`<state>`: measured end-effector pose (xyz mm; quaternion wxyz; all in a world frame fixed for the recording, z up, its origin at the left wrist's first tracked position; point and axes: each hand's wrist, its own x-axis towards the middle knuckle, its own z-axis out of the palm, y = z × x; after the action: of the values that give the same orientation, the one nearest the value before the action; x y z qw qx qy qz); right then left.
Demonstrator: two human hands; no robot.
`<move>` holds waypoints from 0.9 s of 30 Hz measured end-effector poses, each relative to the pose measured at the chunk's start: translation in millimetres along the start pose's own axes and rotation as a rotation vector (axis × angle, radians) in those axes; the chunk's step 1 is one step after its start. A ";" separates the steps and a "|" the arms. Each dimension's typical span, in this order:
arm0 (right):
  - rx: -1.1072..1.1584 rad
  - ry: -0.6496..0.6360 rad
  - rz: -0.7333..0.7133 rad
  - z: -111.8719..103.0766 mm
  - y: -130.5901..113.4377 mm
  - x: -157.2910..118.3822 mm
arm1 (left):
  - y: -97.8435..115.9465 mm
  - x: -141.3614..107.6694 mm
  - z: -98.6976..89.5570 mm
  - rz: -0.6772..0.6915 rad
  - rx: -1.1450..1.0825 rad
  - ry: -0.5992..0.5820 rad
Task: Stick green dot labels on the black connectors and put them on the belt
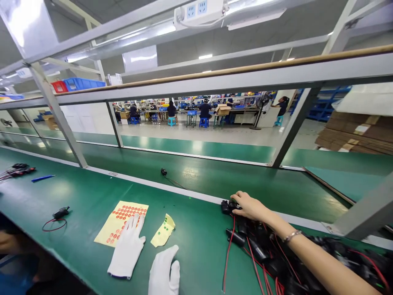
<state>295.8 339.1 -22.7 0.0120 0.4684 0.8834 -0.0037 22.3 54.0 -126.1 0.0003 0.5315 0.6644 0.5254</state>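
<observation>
My right hand [250,206], bare with a bracelet at the wrist, reaches to the far edge of a pile of black cylindrical parts with red wires [258,248]. Its thumb and fingers close around a black cylindrical part [232,205] at the pile's left end. A white glove [124,254] lies flat over a yellow sheet of round red stickers [106,225]. Beside it, a second white glove [162,272] is curved and cut off by the bottom edge; I cannot tell whether my left hand is inside. A torn yellow sheet with green dots [162,234] lies above this glove.
A black part with a looped red wire [60,213], a blue pen [43,178] and more wired parts [18,170] lie left. Another wired part [163,172] lies beyond the white strip. Metal posts [58,114] rise from the green table. People sit in the background.
</observation>
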 end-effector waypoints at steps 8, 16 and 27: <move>0.112 0.243 -0.093 -34.8 -31.2 -5.8 | 39.7 30.8 -26.6 -0.331 -0.390 -0.221; 0.435 0.520 -0.874 -88.2 -185.3 -69.5 | 97.7 80.5 -62.1 -0.328 -1.154 -0.442; 0.579 0.639 -0.890 -85.8 -215.3 -85.8 | 89.9 72.8 -104.9 -0.328 -0.899 -0.333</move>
<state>164.2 148.8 64.1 -0.3833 0.0172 0.9172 -0.1075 -4.5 21.7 24.3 0.4175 0.4441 0.4381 0.6607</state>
